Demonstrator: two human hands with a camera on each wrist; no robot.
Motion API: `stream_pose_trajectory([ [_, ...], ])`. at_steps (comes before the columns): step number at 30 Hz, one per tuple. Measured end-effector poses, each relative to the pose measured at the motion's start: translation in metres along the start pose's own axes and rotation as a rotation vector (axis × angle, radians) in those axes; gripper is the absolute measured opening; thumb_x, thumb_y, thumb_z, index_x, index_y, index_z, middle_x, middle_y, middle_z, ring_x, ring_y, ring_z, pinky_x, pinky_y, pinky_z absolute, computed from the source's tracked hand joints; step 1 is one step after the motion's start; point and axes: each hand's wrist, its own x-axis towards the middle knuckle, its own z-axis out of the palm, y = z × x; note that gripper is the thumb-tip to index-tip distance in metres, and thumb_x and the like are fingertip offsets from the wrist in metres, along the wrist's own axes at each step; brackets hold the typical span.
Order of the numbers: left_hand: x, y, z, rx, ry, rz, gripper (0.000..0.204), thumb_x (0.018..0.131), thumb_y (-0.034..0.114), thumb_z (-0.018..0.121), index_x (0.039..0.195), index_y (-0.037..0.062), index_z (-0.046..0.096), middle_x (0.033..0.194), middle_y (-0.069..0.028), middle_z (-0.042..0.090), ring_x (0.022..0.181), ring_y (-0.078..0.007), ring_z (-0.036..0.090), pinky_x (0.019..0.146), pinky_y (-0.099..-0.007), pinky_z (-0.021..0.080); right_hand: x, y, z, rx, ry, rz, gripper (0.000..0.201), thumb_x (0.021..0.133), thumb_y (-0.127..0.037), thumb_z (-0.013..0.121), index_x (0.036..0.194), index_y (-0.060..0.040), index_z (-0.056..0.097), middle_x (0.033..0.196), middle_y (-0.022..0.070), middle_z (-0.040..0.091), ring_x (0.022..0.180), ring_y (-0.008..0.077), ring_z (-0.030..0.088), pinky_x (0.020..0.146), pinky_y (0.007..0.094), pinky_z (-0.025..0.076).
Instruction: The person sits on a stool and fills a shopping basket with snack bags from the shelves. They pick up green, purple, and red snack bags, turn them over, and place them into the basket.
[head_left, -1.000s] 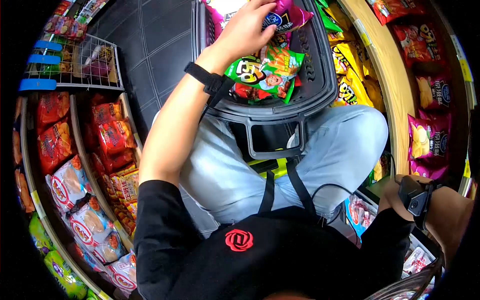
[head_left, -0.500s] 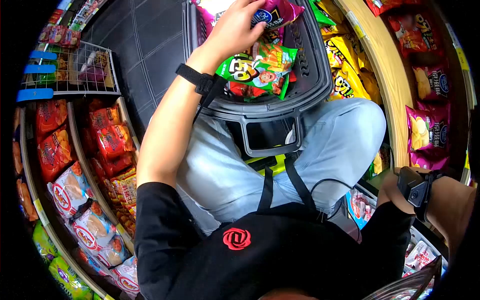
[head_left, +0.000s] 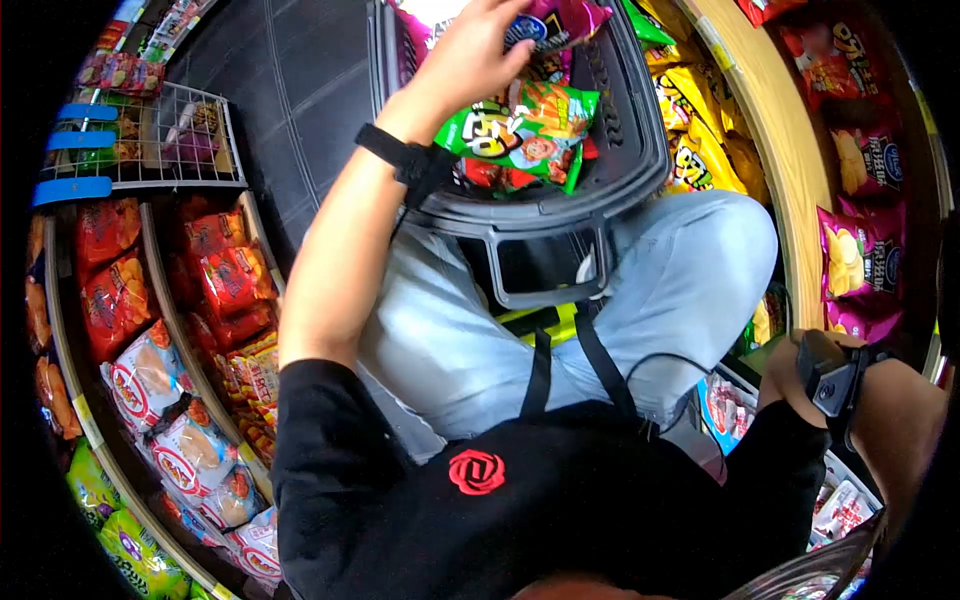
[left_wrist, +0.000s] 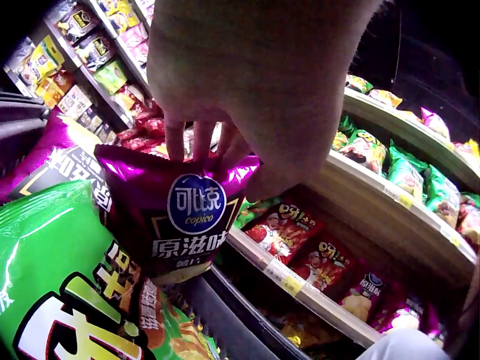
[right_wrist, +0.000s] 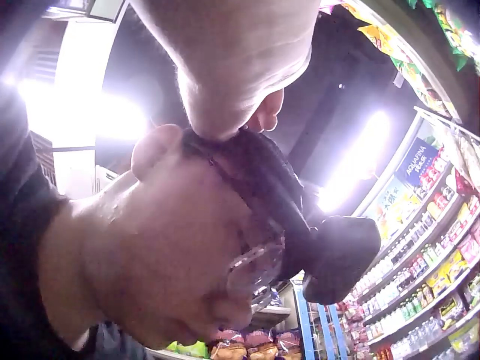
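Left hand (head_left: 470,55): grip pinches the top edge of the purple crisp bag (left_wrist: 176,217), which hangs lengthwise below the fingers over the black basket (head_left: 640,150), just above the green snack bag (head_left: 525,135). Right hand (head_left: 790,375): low beside the knee, well apart, grip state cannot be determined

Right hand (right_wrist: 232,67) close up, stocked shelves (right_wrist: 420,292) behind

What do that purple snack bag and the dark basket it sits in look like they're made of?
The purple snack bag, pinched by the left hand, looks like thin metallised plastic film: it is glossy, crinkled and throws bright highlights. The basket seems to be hard moulded plastic, dark grey and matt, with slotted walls and a rigid hinged handle.
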Motion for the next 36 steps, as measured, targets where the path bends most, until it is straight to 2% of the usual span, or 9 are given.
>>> stream_pose_trajectory([
  [1, 0.008, -0.009, 0.008, 0.013, 0.070, 0.120, 0.049, 0.090, 0.011, 0.073, 0.134, -0.0053, 0.061, 0.140, -0.0223, 0.058, 0.131, -0.0386, 0.057, 0.113, -0.0427, 0.046, -0.001, -0.002, 0.000, -0.008, 0.004, -0.003, 0.029, 0.104, -0.015, 0.059, 0.129, -0.0019, 0.059, 0.109, 0.0026, 0.058, 0.075, 0.0065, 0.047, 0.061, 0.0190, 0.039],
  [13, 0.011, -0.011, 0.005, -0.058, 0.163, 0.069, 0.046, 0.088, 0.008, 0.071, 0.130, -0.0068, 0.062, 0.137, -0.0211, 0.059, 0.129, -0.0392, 0.058, 0.110, -0.0431, 0.047, 0.003, -0.005, 0.008, -0.080, 0.166, 0.046, 0.027, 0.104, -0.014, 0.059, 0.128, -0.0013, 0.060, 0.110, 0.0027, 0.059, 0.074, 0.0066, 0.047, 0.060, 0.0191, 0.039],
  [16, 0.015, 0.001, -0.009, -0.095, 0.158, 0.058, 0.047, 0.089, 0.001, 0.068, 0.135, -0.0035, 0.060, 0.140, -0.0191, 0.057, 0.136, -0.0365, 0.053, 0.117, -0.0427, 0.041, -0.020, 0.038, 0.079, -0.075, 0.338, 0.414, 0.025, 0.091, 0.001, 0.058, 0.112, 0.0071, 0.069, 0.113, 0.0200, 0.070, 0.101, 0.0274, 0.068, 0.088, 0.0351, 0.057],
  [17, 0.016, 0.003, -0.013, -0.096, 0.163, 0.075, 0.047, 0.089, 0.000, 0.067, 0.136, -0.0027, 0.059, 0.141, -0.0187, 0.057, 0.137, -0.0363, 0.053, 0.117, -0.0428, 0.041, -0.025, 0.062, 0.094, -0.096, 0.204, 0.496, 0.026, 0.091, -0.003, 0.065, 0.115, 0.0058, 0.069, 0.115, 0.0171, 0.070, 0.099, 0.0230, 0.069, 0.087, 0.0338, 0.057],
  [20, 0.018, 0.017, -0.028, -0.124, 0.163, 0.116, 0.047, 0.088, -0.004, 0.067, 0.135, -0.0016, 0.061, 0.141, -0.0180, 0.058, 0.136, -0.0362, 0.054, 0.117, -0.0436, 0.041, -0.055, 0.125, 0.149, 0.078, -0.068, 0.759, 0.064, 0.086, -0.018, 0.084, 0.141, 0.0015, 0.056, 0.133, 0.0154, 0.064, 0.119, 0.0226, 0.063, 0.104, 0.0354, 0.050],
  [25, 0.015, 0.042, -0.041, -0.138, 0.155, 0.213, 0.050, 0.084, -0.006, 0.069, 0.134, 0.0007, 0.065, 0.137, -0.0173, 0.062, 0.130, -0.0369, 0.059, 0.113, -0.0458, 0.044, -0.102, 0.182, 0.211, 0.143, -0.205, 0.743, 0.128, 0.066, -0.030, 0.099, 0.163, -0.0011, 0.020, 0.163, 0.0246, 0.035, 0.154, 0.0356, 0.034, 0.127, 0.0442, 0.028],
  [29, 0.017, 0.049, -0.039, -0.150, 0.100, 0.314, 0.054, 0.077, -0.008, 0.070, 0.131, -0.0024, 0.064, 0.134, -0.0186, 0.062, 0.127, -0.0388, 0.060, 0.110, -0.0510, 0.045, -0.112, 0.190, 0.229, 0.472, -0.107, 0.748, 0.105, 0.069, -0.024, 0.098, 0.154, -0.0067, 0.037, 0.142, 0.0220, 0.059, 0.132, 0.0325, 0.060, 0.112, 0.0420, 0.048],
  [32, 0.020, 0.051, -0.036, -0.158, 0.092, 0.300, 0.057, 0.079, -0.008, 0.070, 0.135, -0.0013, 0.063, 0.137, -0.0192, 0.061, 0.131, -0.0394, 0.057, 0.112, -0.0507, 0.044, -0.109, 0.189, 0.226, 0.567, -0.076, 0.830, 0.090, 0.072, -0.017, 0.095, 0.146, -0.0041, 0.045, 0.136, 0.0154, 0.063, 0.127, 0.0230, 0.062, 0.108, 0.0373, 0.050],
  [36, 0.019, 0.045, -0.028, -0.088, 0.277, 0.053, 0.066, 0.083, 0.004, 0.076, 0.146, 0.0017, 0.055, 0.155, -0.0222, 0.044, 0.145, -0.0378, 0.045, 0.118, -0.0476, 0.038, -0.115, 0.195, 0.230, 0.764, 0.037, 0.992, 0.088, 0.074, -0.014, 0.093, 0.147, -0.0034, 0.045, 0.136, 0.0119, 0.062, 0.126, 0.0197, 0.061, 0.109, 0.0365, 0.049],
])
